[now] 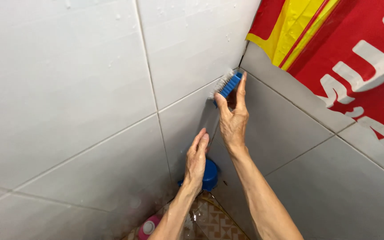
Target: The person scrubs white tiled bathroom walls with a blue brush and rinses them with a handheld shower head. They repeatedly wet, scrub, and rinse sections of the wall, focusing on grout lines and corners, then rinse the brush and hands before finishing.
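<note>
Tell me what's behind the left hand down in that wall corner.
Behind the left hand sits a round blue container, partly covered by the hand and wrist; its contents cannot be seen. Patterned floor tiles and a pink bottle lie below.

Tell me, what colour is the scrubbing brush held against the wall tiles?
The brush is blue with whitish bristles, seen in the head view.

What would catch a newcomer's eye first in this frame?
The right hand grips a blue plastic scrub brush with white bristles, pressed into the corner where two white tiled walls meet. The left hand rests flat against the tiles just below it, in front of a round blue plastic container near the floor. At upper right hangs a bright red and yellow plastic sheet.
</note>
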